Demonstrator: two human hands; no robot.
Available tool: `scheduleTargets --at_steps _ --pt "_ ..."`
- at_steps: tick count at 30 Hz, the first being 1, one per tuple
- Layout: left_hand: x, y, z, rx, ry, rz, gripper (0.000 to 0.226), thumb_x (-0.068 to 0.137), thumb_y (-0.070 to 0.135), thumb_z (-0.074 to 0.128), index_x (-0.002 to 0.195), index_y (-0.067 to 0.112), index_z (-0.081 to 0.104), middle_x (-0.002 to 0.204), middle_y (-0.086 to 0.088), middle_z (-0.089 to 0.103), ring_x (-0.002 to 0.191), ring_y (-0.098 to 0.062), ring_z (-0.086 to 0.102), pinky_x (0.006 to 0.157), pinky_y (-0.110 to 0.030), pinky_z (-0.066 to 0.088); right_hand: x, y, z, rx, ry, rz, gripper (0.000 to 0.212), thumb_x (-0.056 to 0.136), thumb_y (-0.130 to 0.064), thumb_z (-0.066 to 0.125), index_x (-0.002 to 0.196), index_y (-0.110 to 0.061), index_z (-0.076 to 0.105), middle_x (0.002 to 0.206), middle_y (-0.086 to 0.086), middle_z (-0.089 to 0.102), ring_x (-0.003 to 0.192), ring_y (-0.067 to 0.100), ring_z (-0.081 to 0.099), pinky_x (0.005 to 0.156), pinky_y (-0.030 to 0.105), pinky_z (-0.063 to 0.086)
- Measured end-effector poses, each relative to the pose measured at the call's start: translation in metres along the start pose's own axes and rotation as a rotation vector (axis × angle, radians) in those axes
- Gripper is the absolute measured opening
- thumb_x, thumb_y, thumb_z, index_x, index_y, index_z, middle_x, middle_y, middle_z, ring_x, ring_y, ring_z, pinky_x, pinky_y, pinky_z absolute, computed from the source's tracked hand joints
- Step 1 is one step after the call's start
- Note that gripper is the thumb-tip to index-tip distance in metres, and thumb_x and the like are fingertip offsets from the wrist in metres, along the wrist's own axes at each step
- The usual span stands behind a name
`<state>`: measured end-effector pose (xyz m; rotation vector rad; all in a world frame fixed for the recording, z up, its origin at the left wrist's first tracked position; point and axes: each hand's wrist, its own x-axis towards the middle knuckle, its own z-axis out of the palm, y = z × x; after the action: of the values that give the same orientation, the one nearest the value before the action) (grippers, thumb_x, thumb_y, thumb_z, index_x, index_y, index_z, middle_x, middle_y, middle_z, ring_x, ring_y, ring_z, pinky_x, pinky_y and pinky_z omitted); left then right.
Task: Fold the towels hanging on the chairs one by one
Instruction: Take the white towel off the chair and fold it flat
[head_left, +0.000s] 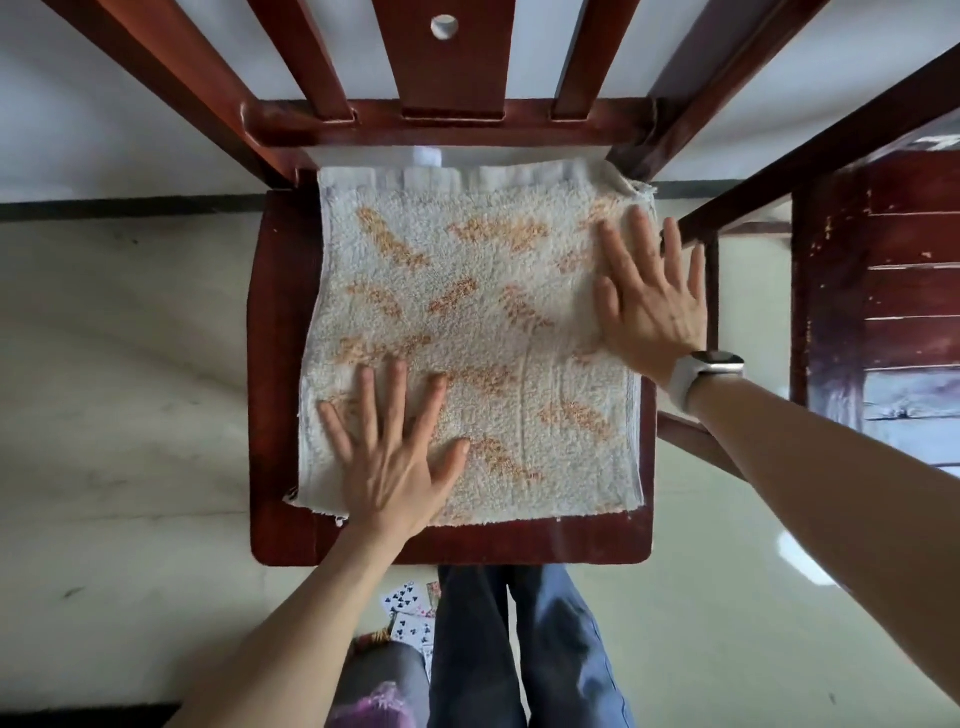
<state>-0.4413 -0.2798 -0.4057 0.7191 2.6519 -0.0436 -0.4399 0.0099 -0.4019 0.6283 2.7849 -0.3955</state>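
Towel (467, 338) lies folded square on chair seat (280, 530), left hand (395, 457) and right hand (649, 296) both pressing it with flat spread fingers, so likely mid-fold, further folds probably left; other towels unseen

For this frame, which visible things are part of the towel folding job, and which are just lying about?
Part of the job:
- towel, spread flat on the seat
- chair it lies on
- left hand and right hand, both pressing flat on the towel

Just lying about:
- playing cards on the floor
- second chair at right
- wristwatch
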Motion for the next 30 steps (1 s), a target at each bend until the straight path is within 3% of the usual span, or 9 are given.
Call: scheduleTargets --at_steps 4,8,12,15,18,21,24,28,30 --pt "-0.002 -0.004 -0.012 -0.115 0.051 -0.008 0.069 0.086 0.064 0.023 0.146 0.035 0.008 0.155 -0.004 0.003 0.143 -0.029 0.002 0.107 -0.064 -0.004 -0.016 -0.002 -0.013 0.152 0.093 -0.028 0.059 0.091 -0.033 0.022 0.147 -0.015 0.015 0.156 0.014 0.009 0.144 0.029 0.004 0.116 0.055 0.003" --pt "-0.018 -0.02 -0.02 -0.179 0.067 -0.11 0.064 0.088 0.051 0.031 0.146 0.028 0.015 0.155 -0.009 0.005 0.143 -0.032 0.003 0.107 -0.065 0.003 -0.075 -0.012 0.001 0.142 0.055 -0.179 0.055 0.092 -0.028 0.027 0.146 -0.015 0.02 0.154 0.015 0.015 0.144 0.026 0.009 0.116 0.054 0.005" --pt "-0.048 -0.038 -0.01 -0.135 -0.001 -0.03 0.062 0.09 0.051 0.026 0.145 0.023 0.021 0.155 -0.013 0.011 0.143 -0.032 0.005 0.109 -0.061 0.005 -0.16 -0.014 0.031 0.055 0.02 -0.398 0.051 0.09 -0.021 0.038 0.14 -0.014 0.03 0.148 0.014 0.03 0.138 0.029 0.024 0.112 0.056 0.02" --pt "-0.066 -0.048 -0.006 -0.089 0.06 0.094 0.051 0.088 0.042 0.04 0.13 0.014 0.045 0.143 -0.014 0.034 0.134 -0.034 0.03 0.109 -0.059 0.021 -0.2 -0.012 0.041 0.067 0.079 -0.439 0.032 0.085 -0.019 0.043 0.116 -0.01 0.047 0.13 0.01 0.047 0.122 0.027 0.043 0.111 0.05 0.024" --pt "-0.076 -0.056 -0.007 -0.043 0.107 0.209 0.035 0.084 0.037 0.047 0.104 0.011 0.059 0.12 -0.012 0.047 0.11 -0.03 0.045 0.095 -0.047 0.04 -0.211 -0.008 0.045 -0.001 0.133 -0.381 0.026 0.078 -0.016 0.05 0.103 -0.01 0.051 0.111 0.007 0.047 0.106 0.025 0.048 0.108 0.046 0.029" --pt "-0.078 -0.066 -0.007 -0.071 0.101 0.281 0.029 0.084 0.035 0.049 0.097 0.011 0.058 0.11 -0.012 0.055 0.103 -0.028 0.049 0.087 -0.038 0.043 -0.208 -0.002 0.05 -0.075 0.139 -0.357 0.032 0.074 -0.013 0.058 0.105 -0.011 0.052 0.109 0.009 0.06 0.11 0.026 0.047 0.099 0.043 0.035" --pt "-0.07 -0.076 -0.01 -0.081 0.138 0.369 0.021 0.086 0.026 0.048 0.095 0.01 0.059 0.105 -0.01 0.058 0.098 -0.026 0.052 0.083 -0.032 0.039 -0.2 0.0 0.051 -0.092 0.188 -0.401 0.021 0.081 -0.01 0.051 0.102 -0.01 0.055 0.104 0.01 0.065 0.107 0.026 0.047 0.089 0.038 0.038" --pt "-0.06 -0.075 -0.015 -0.046 0.21 0.368 0.008 0.079 0.006 0.059 0.086 0.007 0.064 0.094 -0.01 0.063 0.09 -0.022 0.049 0.069 -0.035 0.046 -0.19 -0.002 0.048 -0.137 0.224 -0.442 0.016 0.085 -0.011 0.044 0.091 -0.009 0.059 0.095 0.01 0.066 0.092 0.027 0.053 0.079 0.034 0.038" --pt "-0.058 -0.07 -0.017 -0.059 0.202 0.329 0.008 0.078 0.005 0.058 0.084 0.007 0.062 0.092 -0.008 0.064 0.085 -0.023 0.05 0.064 -0.037 0.047 -0.189 -0.005 0.047 -0.135 0.22 -0.422 0.018 0.084 -0.011 0.043 0.086 -0.008 0.061 0.093 0.011 0.065 0.091 0.027 0.051 0.077 0.034 0.037"
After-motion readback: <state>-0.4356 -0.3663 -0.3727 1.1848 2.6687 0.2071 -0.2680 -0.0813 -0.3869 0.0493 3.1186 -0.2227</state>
